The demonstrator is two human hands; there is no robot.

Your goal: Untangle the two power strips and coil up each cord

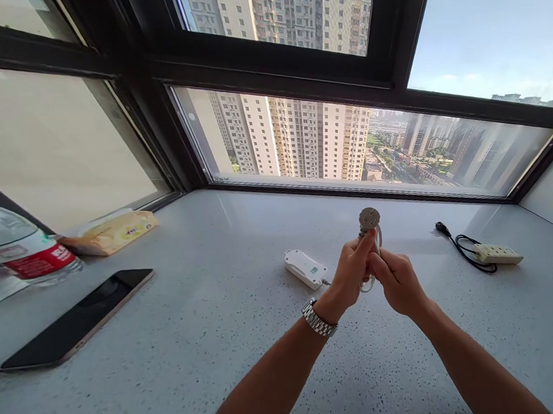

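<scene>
Both hands met in front of the person, closed in on a pale cord (381, 237) just below its round plug (369, 218). The left hand (351, 268) had its fingers curled around the gathered cord, thumb up near the plug; the right hand (396, 281) pressed against it, thumb and fingers closed on the same bundle, though the fingertips were partly hidden. The plug stuck up above the grip, its pin face turned toward the camera, and part of the cord hung in a loop under the hands. That loop looked the likeliest source of trouble: if either grip had loosened, the turns could have sprung apart, and bending the cord tightly so near the plug could have strained it there.

Just left of the hands, the white power strip (305, 269) lay on the surface (209, 334), a short length of cord running from its near end toward the left hand. With so little slack showing, a sharp pull might have dragged or twisted the strip.

Farther right, well apart, lay a cream power strip (496, 254) with a black cable (461, 247); a wide swing of the right arm might have snagged it. At far left, the dark-screened device (78, 319), bottle (31, 247) and tissue pack (113, 233) seemed out of harm's way.
</scene>
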